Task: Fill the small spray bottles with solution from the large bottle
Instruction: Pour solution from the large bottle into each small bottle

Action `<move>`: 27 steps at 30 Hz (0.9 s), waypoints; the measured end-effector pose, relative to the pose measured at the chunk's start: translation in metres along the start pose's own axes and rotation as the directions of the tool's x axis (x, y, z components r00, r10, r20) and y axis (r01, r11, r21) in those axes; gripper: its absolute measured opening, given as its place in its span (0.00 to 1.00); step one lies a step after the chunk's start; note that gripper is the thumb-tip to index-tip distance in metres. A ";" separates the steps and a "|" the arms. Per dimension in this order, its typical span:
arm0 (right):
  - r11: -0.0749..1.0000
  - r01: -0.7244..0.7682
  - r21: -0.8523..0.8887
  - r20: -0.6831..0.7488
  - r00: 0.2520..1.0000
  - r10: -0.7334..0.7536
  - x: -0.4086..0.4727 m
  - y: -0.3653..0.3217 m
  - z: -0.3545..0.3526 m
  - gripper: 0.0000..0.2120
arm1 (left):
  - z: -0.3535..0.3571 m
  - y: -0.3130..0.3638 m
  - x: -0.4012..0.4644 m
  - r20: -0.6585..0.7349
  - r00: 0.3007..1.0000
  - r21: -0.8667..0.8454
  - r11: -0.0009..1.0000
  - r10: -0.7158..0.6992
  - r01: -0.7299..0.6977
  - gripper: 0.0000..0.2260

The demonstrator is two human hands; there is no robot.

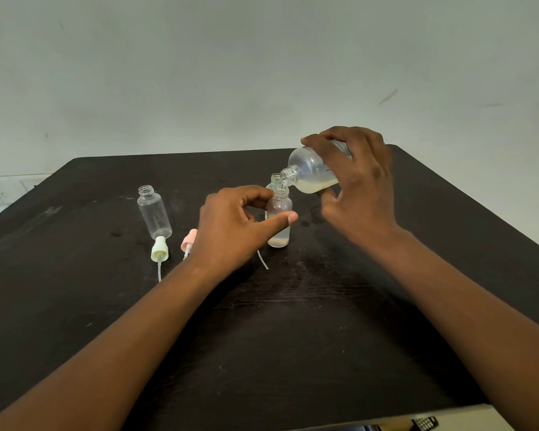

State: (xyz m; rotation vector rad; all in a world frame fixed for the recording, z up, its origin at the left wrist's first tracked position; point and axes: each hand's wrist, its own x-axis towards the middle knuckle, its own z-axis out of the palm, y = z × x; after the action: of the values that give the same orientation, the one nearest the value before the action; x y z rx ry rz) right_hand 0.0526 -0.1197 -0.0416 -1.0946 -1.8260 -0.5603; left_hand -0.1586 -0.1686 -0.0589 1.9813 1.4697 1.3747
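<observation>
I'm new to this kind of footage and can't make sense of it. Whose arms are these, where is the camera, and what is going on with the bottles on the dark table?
There is no machine here: a person wears a camera on the head, so you look down along their own two arms. The right hand grips the large bottle, tipped so that its neck meets the mouth of a small bottle, and cloudy solution runs in. The left hand steadies that small bottle between thumb and fingers; it stands upright and holds some liquid at the bottom. On the dark table to the left stands another small bottle, empty and uncapped. In front of it lie a white spray top and a pink spray top.
</observation>
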 end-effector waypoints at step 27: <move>1.000 0.001 0.001 0.006 1.000 -0.001 0.000 -0.001 -0.002 0.36 | 0.000 0.002 -0.002 0.002 1.000 -0.013 1.000 -0.012 0.012 0.18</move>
State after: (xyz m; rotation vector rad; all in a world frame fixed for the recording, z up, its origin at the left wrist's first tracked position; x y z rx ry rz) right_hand 0.0529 -0.1211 -0.0405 -1.0962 -1.8317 -0.5572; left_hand -0.1577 -0.1715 -0.0580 1.9626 1.4656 1.3742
